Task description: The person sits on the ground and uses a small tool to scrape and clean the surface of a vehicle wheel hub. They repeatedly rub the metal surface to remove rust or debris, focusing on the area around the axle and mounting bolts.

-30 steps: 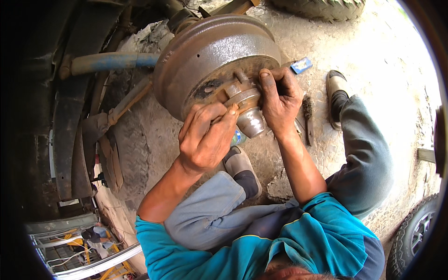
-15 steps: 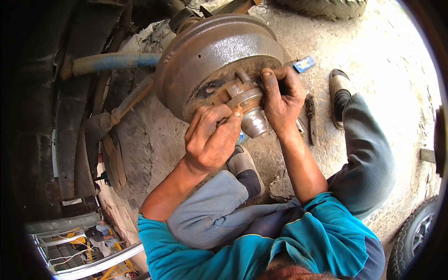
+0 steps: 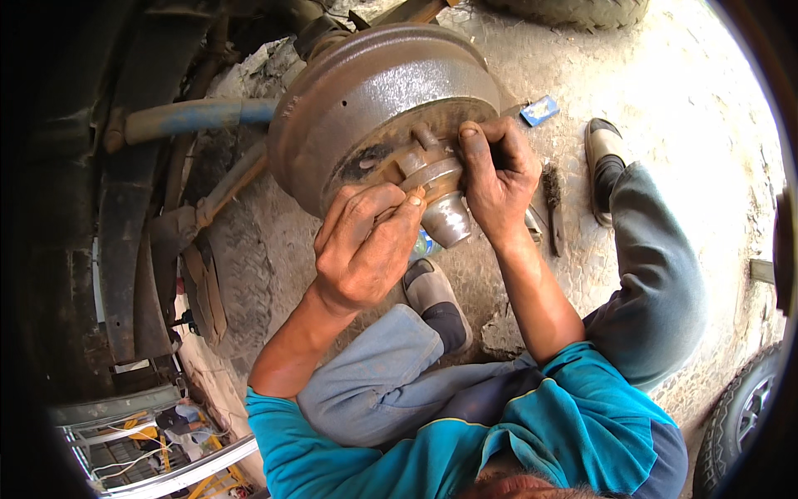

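Left hand (image 3: 364, 239) at rusty hub's (image 3: 436, 173) eight o'clock, right hand (image 3: 502, 176) at three, cannot tell what either grip holds

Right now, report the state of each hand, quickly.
Left hand: closed, thumb and fingers pinched at the hub; anything between them cannot be told.
Right hand: curled beside the hub; whether its grip holds anything cannot be told.

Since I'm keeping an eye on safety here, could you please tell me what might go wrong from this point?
The left hand and right hand are bare at the brown metal hub, so its edges might scrape skin. The dark tool lying on the ground near the right shoe could be stepped on.
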The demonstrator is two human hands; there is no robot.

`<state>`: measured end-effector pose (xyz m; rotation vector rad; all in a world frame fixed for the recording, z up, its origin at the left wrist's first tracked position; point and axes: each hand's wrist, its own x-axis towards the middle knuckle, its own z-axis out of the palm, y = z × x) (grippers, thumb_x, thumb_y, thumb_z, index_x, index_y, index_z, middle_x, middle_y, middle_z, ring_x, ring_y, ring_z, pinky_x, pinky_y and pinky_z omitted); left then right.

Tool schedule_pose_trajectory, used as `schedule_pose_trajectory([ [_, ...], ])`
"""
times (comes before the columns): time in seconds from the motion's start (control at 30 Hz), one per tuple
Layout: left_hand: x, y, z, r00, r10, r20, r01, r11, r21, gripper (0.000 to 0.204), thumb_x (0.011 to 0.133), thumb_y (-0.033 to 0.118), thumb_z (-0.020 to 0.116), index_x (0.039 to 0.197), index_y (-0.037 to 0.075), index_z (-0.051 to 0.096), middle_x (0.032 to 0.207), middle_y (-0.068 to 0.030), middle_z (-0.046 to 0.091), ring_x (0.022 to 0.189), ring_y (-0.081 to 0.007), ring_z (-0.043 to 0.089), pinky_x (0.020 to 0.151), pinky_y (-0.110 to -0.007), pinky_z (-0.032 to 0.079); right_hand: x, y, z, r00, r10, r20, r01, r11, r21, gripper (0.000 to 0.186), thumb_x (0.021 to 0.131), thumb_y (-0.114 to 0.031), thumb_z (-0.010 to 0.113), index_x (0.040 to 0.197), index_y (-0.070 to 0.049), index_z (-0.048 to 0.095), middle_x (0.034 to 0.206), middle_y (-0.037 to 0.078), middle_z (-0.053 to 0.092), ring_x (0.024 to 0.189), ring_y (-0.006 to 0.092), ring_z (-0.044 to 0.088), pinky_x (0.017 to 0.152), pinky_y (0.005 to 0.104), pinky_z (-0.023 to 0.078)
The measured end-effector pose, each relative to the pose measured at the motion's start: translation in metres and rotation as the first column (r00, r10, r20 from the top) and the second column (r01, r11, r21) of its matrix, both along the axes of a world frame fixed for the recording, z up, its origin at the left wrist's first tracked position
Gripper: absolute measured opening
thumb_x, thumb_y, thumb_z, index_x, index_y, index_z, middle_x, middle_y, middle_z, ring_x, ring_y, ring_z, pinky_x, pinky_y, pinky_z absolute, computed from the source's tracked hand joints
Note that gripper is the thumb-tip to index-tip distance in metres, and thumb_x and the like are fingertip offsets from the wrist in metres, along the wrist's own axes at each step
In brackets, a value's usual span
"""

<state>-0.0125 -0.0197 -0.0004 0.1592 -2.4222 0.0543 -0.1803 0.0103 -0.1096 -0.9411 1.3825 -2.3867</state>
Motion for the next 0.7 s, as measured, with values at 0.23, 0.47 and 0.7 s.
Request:
schedule_pose_trajectory([
  [0.23,0.005,0.007,-0.001,0.999,0.011,0.05,-0.012,1.0,0.017,0.029,0.077,-0.012,0.085,0.104,-0.007,0.075,0.099,-0.0159,0.07,0.085,-0.03,0.07,0.071,-0.039,0.059,0.002,0.002,-0.003,1.0,-0.001,0.005,0.001,1.0,0.006,0.017,0.097,-0.007,0.081,0.086,0.0,0.071,0.078,0.008,0.068,0.07,0.0142,0.062,0.063,0.0304,0.049],
  [0.47,0.003,-0.008,0.022,0.996,0.079,-0.05,-0.079,0.997,-0.004,0.029,0.079,-0.012,0.088,0.103,-0.003,0.076,0.1,-0.0139,0.073,0.084,-0.0254,0.071,0.068,-0.035,0.059,0.0,0.001,-0.003,1.0,0.005,0.007,-0.005,1.0,-0.019,0.018,0.098,-0.007,0.081,0.087,0.001,0.071,0.079,0.006,0.066,0.071,0.0118,0.06,0.062,0.0286,0.048],
  [0.7,0.011,0.001,0.013,0.999,0.04,-0.013,-0.038,0.994,0.098,0.029,0.08,-0.013,0.088,0.103,-0.001,0.074,0.101,-0.0137,0.072,0.082,-0.0237,0.07,0.065,-0.033,0.057,-0.002,0.002,0.001,1.0,-0.005,0.0,0.005,1.0,0.018,0.018,0.098,-0.009,0.082,0.087,0.001,0.072,0.079,0.006,0.066,0.071,0.0117,0.061,0.062,0.0287,0.048],
])
